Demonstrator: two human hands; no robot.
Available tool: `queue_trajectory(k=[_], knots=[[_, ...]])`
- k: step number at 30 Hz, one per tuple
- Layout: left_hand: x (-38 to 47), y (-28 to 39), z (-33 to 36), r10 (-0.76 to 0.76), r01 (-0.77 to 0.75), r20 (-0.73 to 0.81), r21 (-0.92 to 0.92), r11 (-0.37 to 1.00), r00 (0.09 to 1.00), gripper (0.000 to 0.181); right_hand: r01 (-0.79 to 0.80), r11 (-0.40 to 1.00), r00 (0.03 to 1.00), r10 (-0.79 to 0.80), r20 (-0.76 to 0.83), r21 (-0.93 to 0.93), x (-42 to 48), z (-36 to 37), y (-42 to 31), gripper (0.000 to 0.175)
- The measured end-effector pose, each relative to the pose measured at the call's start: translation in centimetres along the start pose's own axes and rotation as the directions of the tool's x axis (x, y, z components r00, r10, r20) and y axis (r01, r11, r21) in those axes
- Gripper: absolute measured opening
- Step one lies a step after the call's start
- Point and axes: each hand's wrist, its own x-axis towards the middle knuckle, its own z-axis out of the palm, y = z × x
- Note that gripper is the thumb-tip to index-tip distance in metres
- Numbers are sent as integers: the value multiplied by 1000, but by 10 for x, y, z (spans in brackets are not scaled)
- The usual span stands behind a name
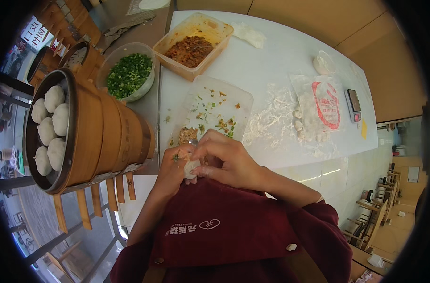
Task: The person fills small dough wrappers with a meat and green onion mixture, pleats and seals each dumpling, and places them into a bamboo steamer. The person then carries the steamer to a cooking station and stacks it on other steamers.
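Note:
A small filled dough bun (191,169) rests in my left hand (169,173), close against my apron. Its top is gathered in pleats, and the fingers and thumb of my right hand (232,161) pinch its edge. Bits of filling and green onion cling to the left hand near the thumb. A small shiny metal piece (193,142), perhaps part of a spoon, shows between the hands; the rest of it is hidden. Just beyond lies a translucent plastic tray (232,99) with scattered scraps and a lump of meat filling (187,135).
Stacked bamboo steamers (94,123) with several white buns (47,131) stand at the left. Behind are a bowl of chopped green onions (128,76) and a tub of brown filling (190,51). Flour (268,113), a plastic bag (324,106) over dough pieces and a digital scale (354,104) lie right.

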Motion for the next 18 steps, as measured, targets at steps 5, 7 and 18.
queue_trajectory(k=[5,7,18], knots=[[1,-1,1,55,-53,20,-86,995,998,31,61,997,998,-60,15,-53,2,-2,-2,14],[0,-1,2,-90,90,-45,-2,996,995,28,3,1000,1000,-3,14,-25,2,-2,-3,14],[2,-2,1,-29,20,-91,-99,995,995,38,2,992,998,-9,-58,-125,3,2,2,12]])
